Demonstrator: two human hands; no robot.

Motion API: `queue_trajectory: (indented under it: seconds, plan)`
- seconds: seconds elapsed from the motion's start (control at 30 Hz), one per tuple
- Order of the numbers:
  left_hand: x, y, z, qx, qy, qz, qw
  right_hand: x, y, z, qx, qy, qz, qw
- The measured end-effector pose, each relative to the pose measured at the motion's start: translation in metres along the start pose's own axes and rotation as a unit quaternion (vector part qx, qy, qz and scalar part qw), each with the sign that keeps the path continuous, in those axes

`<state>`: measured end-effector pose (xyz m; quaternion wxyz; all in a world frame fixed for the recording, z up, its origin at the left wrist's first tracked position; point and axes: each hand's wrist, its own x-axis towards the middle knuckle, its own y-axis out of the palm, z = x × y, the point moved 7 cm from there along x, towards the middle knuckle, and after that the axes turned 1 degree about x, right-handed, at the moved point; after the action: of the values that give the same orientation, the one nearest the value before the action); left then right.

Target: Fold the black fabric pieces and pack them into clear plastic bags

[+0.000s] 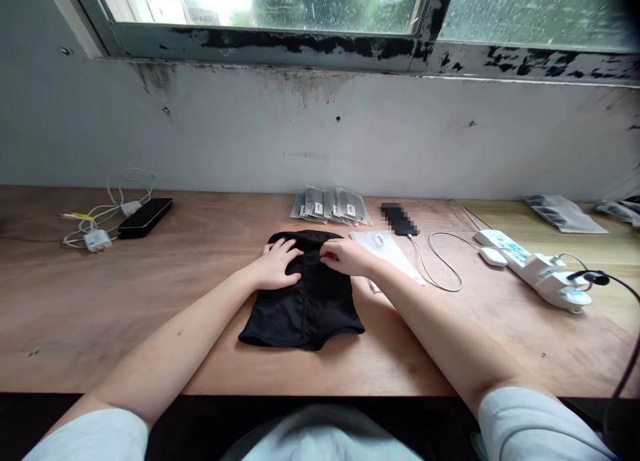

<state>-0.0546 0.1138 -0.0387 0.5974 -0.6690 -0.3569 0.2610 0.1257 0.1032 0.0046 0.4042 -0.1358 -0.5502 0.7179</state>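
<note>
While the black seamed garment (325,307) lies beneath both palms on the wooden table (150,301), the left hand (277,266) rests spread over its upper left; the right hand (347,255) curls narrowly at upper right, grip unclear.

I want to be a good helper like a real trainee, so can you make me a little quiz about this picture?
1. True or false: the left hand rests on the black cloth.
2. Which things lie beyond the cloth, near the wall? A) cups, B) grey packets, C) shoes.
3. Fill in: the power strip is on the ____ side of the table, as the person sees it.

Key: 1 true; 2 B; 3 right.
</note>
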Motion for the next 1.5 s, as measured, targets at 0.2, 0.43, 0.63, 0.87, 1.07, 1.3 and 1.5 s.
queue_trajectory:
  seconds: [0.2, 0.43, 0.63, 0.87, 1.07, 1.3, 1.5]
  plan:
    - [0.002, -0.014, -0.016, -0.019, 0.034, -0.101, 0.994, -0.002, 0.009, -0.013, -0.093, 0.097, -0.042, 0.990]
    - [0.018, 0.019, 0.007, 0.012, -0.039, -0.050, 0.998, -0.003, 0.015, -0.020, -0.163, 0.152, -0.090, 0.971]
    - [0.019, 0.024, 0.007, 0.015, -0.047, -0.029, 0.998, 0.002, 0.039, -0.007, -0.146, 0.081, -0.029, 0.985]
    - [0.021, 0.007, -0.010, 0.016, 0.005, -0.098, 0.995, -0.001, 0.062, -0.041, -0.092, 0.151, 0.090, 0.980]
    - [0.036, 0.031, 0.001, 0.003, -0.083, -0.007, 0.997, 0.001, 0.043, -0.046, -0.193, 0.161, 0.022, 0.968]
    - [0.064, 0.034, 0.006, 0.010, -0.083, 0.004, 0.997, -0.013, 0.014, -0.052, -0.210, 0.318, -0.042, 0.923]
    - [0.081, 0.035, 0.013, -0.007, -0.070, -0.013, 0.997, -0.029, 0.000, -0.077, -0.135, 0.429, 0.012, 0.893]
